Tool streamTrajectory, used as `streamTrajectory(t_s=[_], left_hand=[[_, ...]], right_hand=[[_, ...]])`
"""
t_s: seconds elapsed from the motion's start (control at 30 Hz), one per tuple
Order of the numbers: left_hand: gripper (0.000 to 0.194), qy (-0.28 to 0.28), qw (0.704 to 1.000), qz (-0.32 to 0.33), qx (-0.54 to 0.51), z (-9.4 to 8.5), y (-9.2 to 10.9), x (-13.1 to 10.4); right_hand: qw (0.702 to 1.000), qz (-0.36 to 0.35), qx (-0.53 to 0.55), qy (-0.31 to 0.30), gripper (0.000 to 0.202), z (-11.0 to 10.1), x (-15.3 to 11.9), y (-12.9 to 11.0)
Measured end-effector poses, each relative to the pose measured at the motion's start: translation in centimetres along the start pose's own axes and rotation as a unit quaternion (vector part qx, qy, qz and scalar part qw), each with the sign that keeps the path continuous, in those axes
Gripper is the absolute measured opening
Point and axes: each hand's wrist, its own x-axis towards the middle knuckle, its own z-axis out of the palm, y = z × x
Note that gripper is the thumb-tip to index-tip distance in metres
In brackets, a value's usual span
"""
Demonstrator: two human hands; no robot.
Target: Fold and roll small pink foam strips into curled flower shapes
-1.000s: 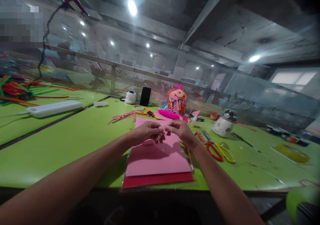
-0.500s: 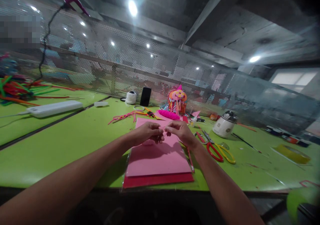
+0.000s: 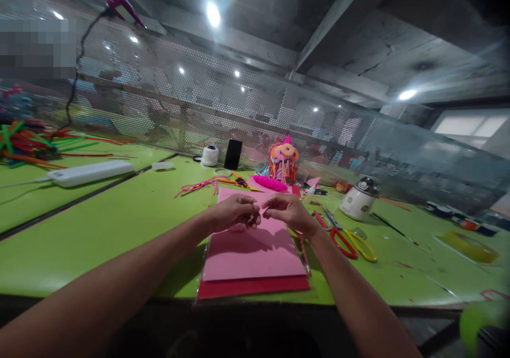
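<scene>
The marks on the white bottle [image 3: 356,205] at right are too small to read. The front edge of the green counter [image 3: 107,236] runs across the view, and the near edge of a red sheet [image 3: 255,287] lies just beside it. On that rests a pink sheet [image 3: 255,258], its long axis running away from the person, its near edge stopping short of the red one. Bare green surface stretches from the sheets leftward to a dark seam [image 3: 85,197]; on the right, scissors [image 3: 348,235] with red and yellow loops lie close to the right forearm.

Above the pink sheet, between the two hands, is a small pink piece [image 3: 264,211]. The right hand [image 3: 290,214] pinches it in its fingertips, thumb and forefinger pointing left. The left hand [image 3: 237,212] faces it, thumb and fingers curled together; the piece is so small and blurred that I cannot tell its long axis, nor whether this hand grips it too. Beyond the sheets stand a magenta ridged object [image 3: 270,183], a fringed smiling figure [image 3: 284,155] and a dark phone [image 3: 233,154].
</scene>
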Motion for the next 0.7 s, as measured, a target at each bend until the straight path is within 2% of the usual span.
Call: streamTrajectory(t_s=[0.13,0.33,0.7], left_hand=[[0.017,0.022,0.999,0.018,0.033,0.02,0.01,0.07],[0.022,0.045,0.996,0.036,0.071,0.06,-0.24,0.25],[0.013,0.033,0.997,0.024,0.064,0.11,-0.35,0.18]], right_hand=[[1.000,-0.008,0.023,-0.003,0.019,-0.38,-0.14,-0.22],[0.998,-0.005,0.014,0.064,0.017,-0.27,0.17,0.07],[0.998,0.008,0.014,0.064,0.022,0.30,0.42,-0.07]])
